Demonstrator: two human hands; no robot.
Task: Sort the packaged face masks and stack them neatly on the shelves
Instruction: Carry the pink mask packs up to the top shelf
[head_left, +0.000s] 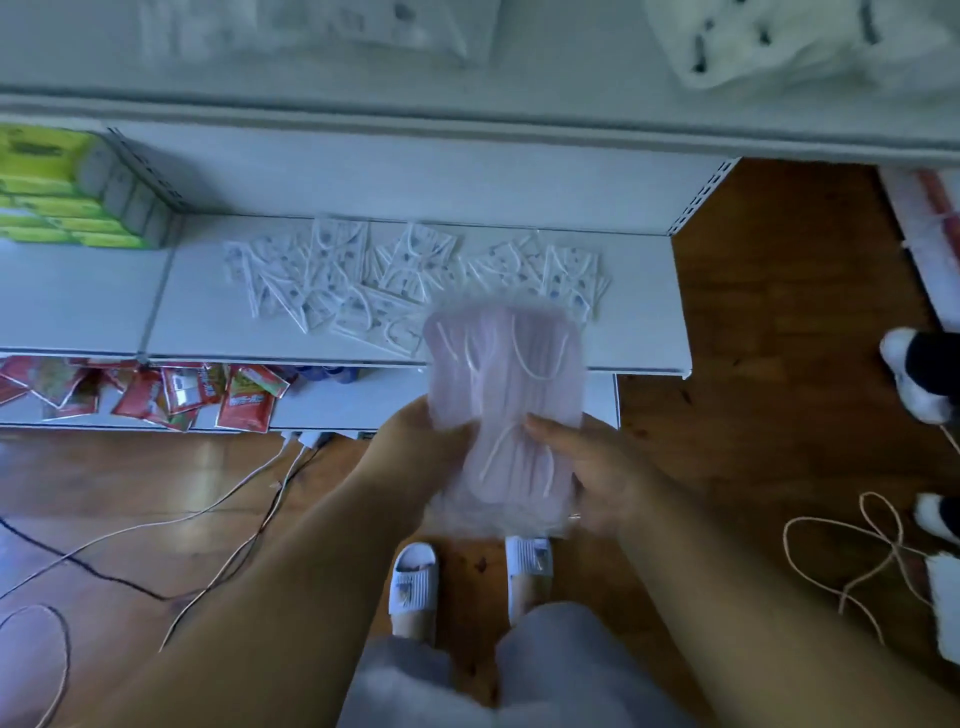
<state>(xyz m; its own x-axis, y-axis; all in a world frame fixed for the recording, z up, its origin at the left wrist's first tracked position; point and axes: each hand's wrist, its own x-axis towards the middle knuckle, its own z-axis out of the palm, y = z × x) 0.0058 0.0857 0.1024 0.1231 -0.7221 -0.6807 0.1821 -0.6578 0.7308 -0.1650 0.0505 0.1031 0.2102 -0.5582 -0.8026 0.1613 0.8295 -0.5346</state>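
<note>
Mid-sort, by the look of it: holding a bundle of pink packaged masks up in front of the middle shelf, squaring it before stacking. Left hand under and behind the bundle's left edge, fingers mostly hidden behind the plastic, so exact curl unclear, but supporting and gripping that side. Right hand wrapped round the right edge, thumb pressed across the front of the pack near its waist; grip closed on the bundle, not loose. Bundle upright, long axis pointing toward the shelf, top end overlapping the shelf's front edge in view (blurred edges, so probably moving). On the shelf behind it: a scattered heap of white printed mask packs, overlapping at all angles, not stacked yet. Green boxes at the shelf's left end, red sachets on the lower shelf — not part of this job. Next move likely: set the pink bundle down flat on bare shelf surface beside the white heap, kept separate by type, edges aligned; then gather and square the white packs. Slippery plastic, so needs an even two-sided hold until set down.
</note>
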